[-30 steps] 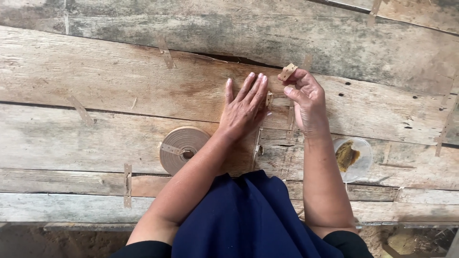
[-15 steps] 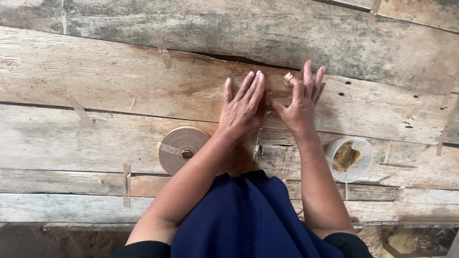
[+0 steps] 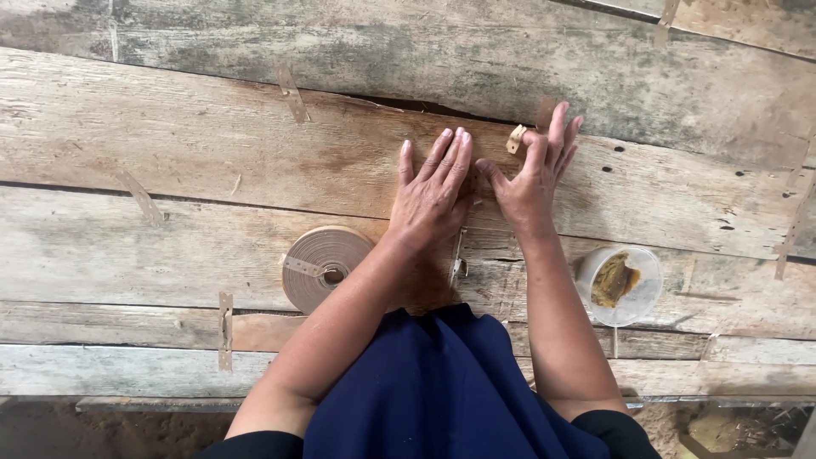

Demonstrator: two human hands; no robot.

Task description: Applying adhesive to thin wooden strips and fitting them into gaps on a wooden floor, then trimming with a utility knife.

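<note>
Across whole view lay weathered wooden planks (image 3: 187,144), grey and brown, short tape strips stuck along seams. Dark blue cloth (image 3: 433,391) covered person's lap at near edge. Roll of brown tape (image 3: 325,265) rested on planks near left forearm. Clear plastic cup (image 3: 619,285) holding yellowish paste stood right of right forearm. Left hand (image 3: 432,197) lay flat on plank, fingers extended, grasping nothing. Right hand (image 3: 535,174) pressed just beside it, fingers spread, small tape piece (image 3: 516,138) pinched at fingertips above plank seam.
</note>
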